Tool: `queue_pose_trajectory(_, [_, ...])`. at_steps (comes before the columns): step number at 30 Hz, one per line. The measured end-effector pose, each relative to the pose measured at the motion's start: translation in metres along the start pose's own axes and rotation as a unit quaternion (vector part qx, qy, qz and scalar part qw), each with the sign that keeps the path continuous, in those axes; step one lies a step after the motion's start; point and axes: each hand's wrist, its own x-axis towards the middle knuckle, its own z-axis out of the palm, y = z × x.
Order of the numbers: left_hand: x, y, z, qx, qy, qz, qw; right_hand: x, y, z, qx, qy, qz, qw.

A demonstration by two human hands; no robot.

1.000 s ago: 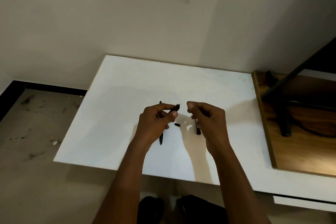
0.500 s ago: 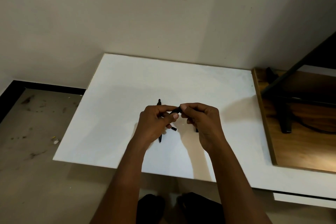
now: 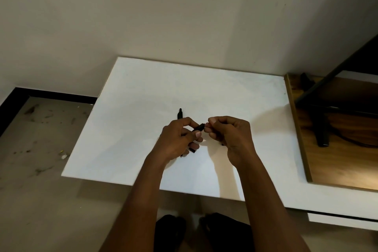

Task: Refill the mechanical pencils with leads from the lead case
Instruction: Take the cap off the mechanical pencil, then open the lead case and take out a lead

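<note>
— What was hidden?

— The left hand (image 3: 180, 139) covered most of the mechanical pencil (image 3: 198, 128) it was grasping. Only the dark end poked out of its grip, toward the right hand (image 3: 229, 135). That hand's fingers were curled, with thumb and forefinger pinched just beside the pencil's end. I couldn't tell whether they held anything.

— Anything around them?

— A second pencil (image 3: 180, 113) lay on the white tabletop (image 3: 133, 129), half behind the left hand. A wooden board (image 3: 337, 159) sat at the tabletop's right side, well apart from both hands.
</note>
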Motion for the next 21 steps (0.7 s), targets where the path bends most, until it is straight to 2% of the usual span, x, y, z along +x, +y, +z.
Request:
queue_pose_trajectory(3, [0.000,0.000,-0.002,-0.029,0.007,0.003,1.000,0.001,0.000,0.001,-0.010,0.016,-0.020,1.000])
queue_pose_trajectory(6, [0.002,0.001,-0.006,-0.077,0.014,-0.006,0.997,0.002,0.002,0.000,-0.141,0.051,-0.079,0.986])
queue_pose_trajectory(9, [0.004,-0.002,-0.011,-0.127,0.023,-0.036,0.991,0.003,0.006,0.003,-0.289,0.027,-0.125,0.949])
queue_pose_trajectory(13, [0.005,-0.008,-0.014,-0.141,0.016,-0.070,0.987,0.003,0.014,0.010,-0.426,-0.008,-0.169,0.889])
queue_pose_trajectory(17, [0.008,-0.010,-0.015,-0.146,0.039,-0.050,0.987,0.004,0.019,0.016,-0.473,0.001,-0.198,0.858])
queue_pose_trajectory(21, [0.008,-0.008,-0.017,-0.152,0.058,-0.032,0.986,0.003,0.019,0.017,-0.473,0.018,-0.203,0.857])
